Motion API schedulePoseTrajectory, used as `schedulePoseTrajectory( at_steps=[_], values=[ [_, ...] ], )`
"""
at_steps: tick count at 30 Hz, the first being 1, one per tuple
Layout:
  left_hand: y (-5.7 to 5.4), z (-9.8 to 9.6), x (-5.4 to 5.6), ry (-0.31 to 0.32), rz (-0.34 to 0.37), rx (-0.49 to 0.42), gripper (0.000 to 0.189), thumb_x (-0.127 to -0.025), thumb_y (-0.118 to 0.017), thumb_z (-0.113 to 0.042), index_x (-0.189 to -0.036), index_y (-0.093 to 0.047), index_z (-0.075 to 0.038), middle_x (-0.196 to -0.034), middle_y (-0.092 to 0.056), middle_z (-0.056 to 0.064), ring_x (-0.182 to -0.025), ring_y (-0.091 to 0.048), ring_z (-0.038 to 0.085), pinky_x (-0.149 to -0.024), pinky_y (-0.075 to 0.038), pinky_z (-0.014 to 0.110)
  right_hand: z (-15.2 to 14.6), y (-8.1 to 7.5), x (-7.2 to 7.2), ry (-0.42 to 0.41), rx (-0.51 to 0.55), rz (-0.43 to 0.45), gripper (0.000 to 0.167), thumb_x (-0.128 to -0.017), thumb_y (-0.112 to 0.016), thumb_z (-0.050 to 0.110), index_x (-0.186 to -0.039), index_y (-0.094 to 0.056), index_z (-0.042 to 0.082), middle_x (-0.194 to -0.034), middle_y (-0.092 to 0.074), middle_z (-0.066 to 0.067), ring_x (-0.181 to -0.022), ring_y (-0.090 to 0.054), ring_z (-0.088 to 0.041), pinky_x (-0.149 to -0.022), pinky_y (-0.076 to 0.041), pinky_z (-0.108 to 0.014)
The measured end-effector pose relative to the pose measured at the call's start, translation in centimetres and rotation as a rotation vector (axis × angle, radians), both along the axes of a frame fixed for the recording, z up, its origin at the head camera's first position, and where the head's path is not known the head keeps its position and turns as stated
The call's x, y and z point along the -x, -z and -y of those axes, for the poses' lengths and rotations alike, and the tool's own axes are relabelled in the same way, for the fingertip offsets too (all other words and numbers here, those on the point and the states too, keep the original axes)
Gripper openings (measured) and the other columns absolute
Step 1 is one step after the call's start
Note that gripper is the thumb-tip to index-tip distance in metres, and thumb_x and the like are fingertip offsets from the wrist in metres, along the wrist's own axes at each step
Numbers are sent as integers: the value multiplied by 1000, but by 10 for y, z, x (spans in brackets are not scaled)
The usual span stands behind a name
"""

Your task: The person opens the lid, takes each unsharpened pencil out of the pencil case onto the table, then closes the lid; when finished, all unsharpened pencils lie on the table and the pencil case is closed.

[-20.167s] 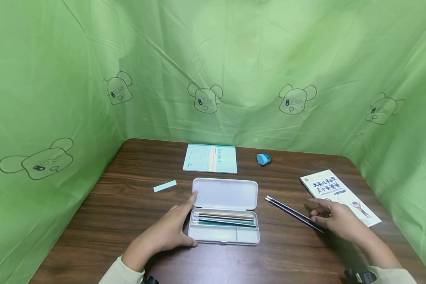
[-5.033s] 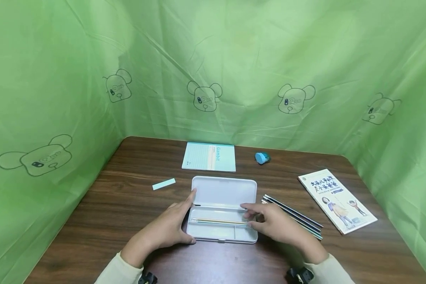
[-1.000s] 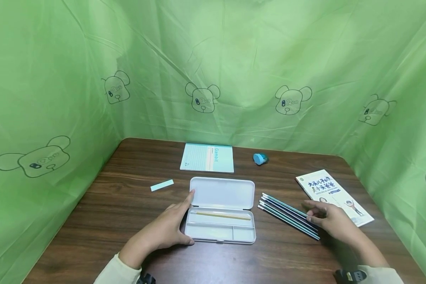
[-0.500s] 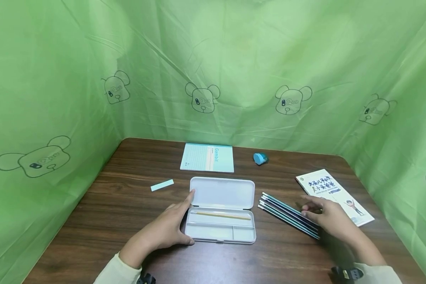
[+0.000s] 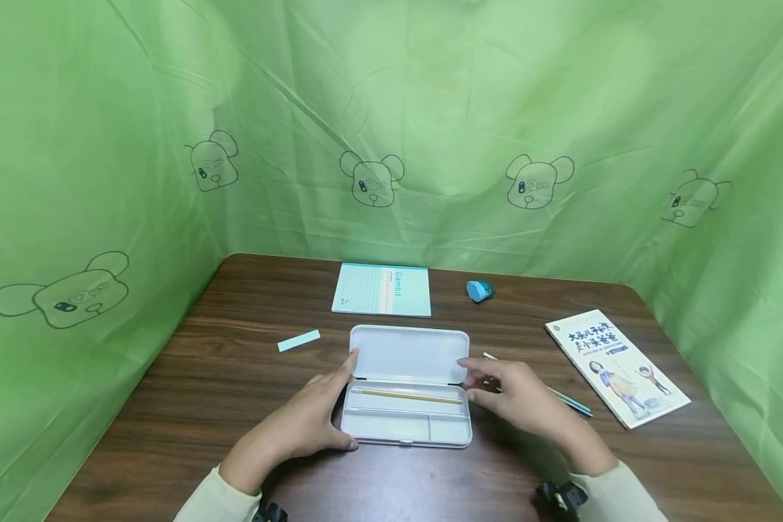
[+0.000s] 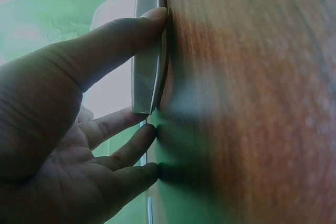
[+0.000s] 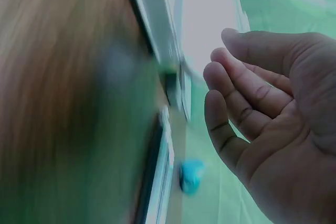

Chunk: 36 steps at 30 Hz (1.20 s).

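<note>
An open white pencil case (image 5: 408, 355) lies mid-table, its lid tipped back. Just one gold pencil (image 5: 406, 396) is in its long rear compartment. My left hand (image 5: 307, 413) holds the case at its left end, thumb at the front corner and index finger up by the lid; the left wrist view shows the thumb on the case's side wall (image 6: 147, 77). Beside the case's right end hovers my right hand (image 5: 525, 395), fingers loosely bent, nothing between them in the right wrist view. Behind it lie several pencils (image 5: 576, 407), mostly hidden by that hand.
A pale blue strip (image 5: 299, 341) lies left of the case. Behind stand a Gambit notebook (image 5: 381, 290), lying flat, and a small blue round-ended object (image 5: 479, 291). A white picture book (image 5: 616, 370) is at the right. Green cloth (image 5: 391, 109) encloses the table.
Over the earlier frames, pencils have gone from the case to a row at its right, leaving the gold one. In the last half second my right hand moved left from the row to the case.
</note>
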<state>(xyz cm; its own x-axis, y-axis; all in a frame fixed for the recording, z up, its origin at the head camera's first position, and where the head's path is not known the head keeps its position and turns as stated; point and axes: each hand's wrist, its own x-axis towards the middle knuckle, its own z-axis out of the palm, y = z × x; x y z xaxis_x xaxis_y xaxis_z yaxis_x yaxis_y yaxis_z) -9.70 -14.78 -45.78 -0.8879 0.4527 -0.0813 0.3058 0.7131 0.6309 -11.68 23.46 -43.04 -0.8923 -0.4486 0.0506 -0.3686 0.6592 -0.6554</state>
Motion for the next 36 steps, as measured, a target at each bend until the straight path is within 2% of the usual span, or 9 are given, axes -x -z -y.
schedulePoseTrajectory(
  at_steps=[4, 8, 16, 20, 31, 36],
  values=[
    [0, 0, 0, 1, -3, -4, 145, -73, -107, -28, -181, -11, -14, -164, -59, 22, -157, -49, 44, -130, -39, 65, 24, 5, 3, -71, -15, 28, 45, -104, -78, 11, -148, -72, 8, -112, -84, 3, -103, -77, -10, -88, -65, -28],
    [-1, 0, 0, 0, 1, -8, 145, -73, -107, -28, -182, -11, -15, -166, -57, 21, -157, -49, 44, -129, -40, 65, 37, 9, 4, -101, -77, 24, 46, -104, -78, 12, -149, -71, 8, -114, -85, 3, -106, -80, -12, -87, -65, -28],
    [-2, 0, -1, -14, 1, 1, 146, -73, -107, -29, -182, -11, -17, -168, -55, 21, -157, -48, 45, -128, -42, 64, 49, 14, 2, -136, -172, -129, 45, -100, -82, 8, -144, -75, 6, -107, -88, 2, -101, -82, -13, -81, -65, -30],
    [-2, -1, -1, -14, 1, 1, 146, -73, -107, -28, -182, -11, -16, -168, -55, 22, -157, -49, 45, -128, -42, 63, 53, 17, 1, -161, -202, -171, 45, -97, -84, 4, -141, -76, 4, -101, -87, 1, -95, -80, -11, -78, -65, -31],
    [0, 0, -1, -17, 12, -7, 146, -73, -107, -30, -182, -11, -17, -170, -52, 23, -160, -46, 46, -130, -38, 67, 64, 17, 0, -150, -274, -194, 42, -96, -85, 6, -138, -77, 5, -95, -86, -2, -91, -80, -9, -78, -67, -33],
    [1, 0, -1, -17, 8, -5, 146, -73, -108, -30, -182, -11, -16, -166, -56, 23, -159, -47, 46, -130, -38, 67, 65, 17, 1, -157, -287, -204, 45, -95, -85, 3, -139, -76, 6, -91, -83, 2, -83, -72, -2, -73, -63, -28]
  ],
)
